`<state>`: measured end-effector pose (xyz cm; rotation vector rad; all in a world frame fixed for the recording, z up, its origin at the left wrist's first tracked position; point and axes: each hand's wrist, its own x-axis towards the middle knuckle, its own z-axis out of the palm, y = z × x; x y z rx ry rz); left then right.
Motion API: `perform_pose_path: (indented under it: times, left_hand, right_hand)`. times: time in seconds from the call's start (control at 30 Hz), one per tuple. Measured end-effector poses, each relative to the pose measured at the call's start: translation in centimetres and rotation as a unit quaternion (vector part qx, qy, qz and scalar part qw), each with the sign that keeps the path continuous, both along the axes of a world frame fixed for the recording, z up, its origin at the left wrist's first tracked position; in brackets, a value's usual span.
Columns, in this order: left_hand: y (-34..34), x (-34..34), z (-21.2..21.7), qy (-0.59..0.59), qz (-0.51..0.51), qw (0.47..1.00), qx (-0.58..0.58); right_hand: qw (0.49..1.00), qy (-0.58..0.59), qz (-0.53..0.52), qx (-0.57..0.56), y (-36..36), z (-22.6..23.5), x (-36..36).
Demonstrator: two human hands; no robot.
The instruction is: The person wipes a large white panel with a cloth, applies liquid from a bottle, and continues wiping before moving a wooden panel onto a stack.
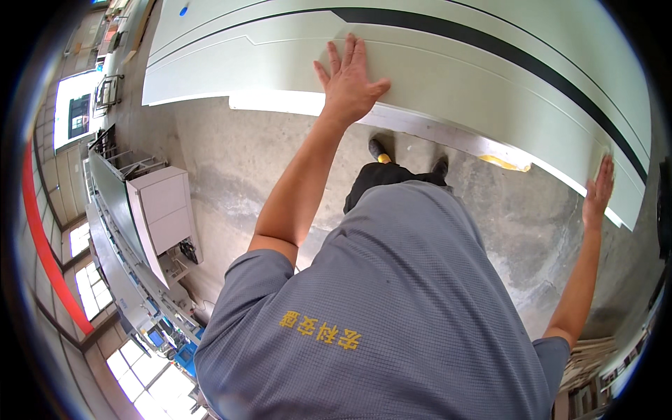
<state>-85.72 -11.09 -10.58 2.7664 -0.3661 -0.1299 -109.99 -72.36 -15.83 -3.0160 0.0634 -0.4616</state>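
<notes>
A long pale panel (pixel 434 77) with thin grooves and a broad black stripe (pixel 490 47) stretches across the space before me. My left hand (pixel 350 85) lies on it left of the middle, fingers spread, fingertips close to the stripe's left end. Toward the panel's right end, my right hand (pixel 600 187) rests on the surface near its front edge, fingers stretched out. A pale blur shows by those fingertips, and I cannot make out what it is. Neither hand visibly holds anything. A small blue oval mark (pixel 183 11) sits at the panel's far left.
Under the panel's front edge runs a white ledge (pixel 420 126) with a yellow patch (pixel 505 163). My shoes (pixel 378 149) stand on the concrete floor (pixel 231 150) just below. To the left are a pale cabinet (pixel 161 210) and a long machine (pixel 126 231). Stacked boards (pixel 588 360) lie at the lower right.
</notes>
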Motion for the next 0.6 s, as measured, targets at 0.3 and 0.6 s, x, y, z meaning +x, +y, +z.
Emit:
perform_pose_path:
  times: [0.3,0.6]
  left_hand:
    - [-2.5,-1.3,-3.3,-0.102,-0.027,0.993,0.045]
    - [1.7,-1.5,-4.1,-0.074,-0.202,0.973,-0.088]
  right_hand:
    - [0.993,0.081,0.003,0.088,1.4,2.6,1.7]
    - [0.998,0.04,0.028,-0.029,18.2,1.1,9.7]
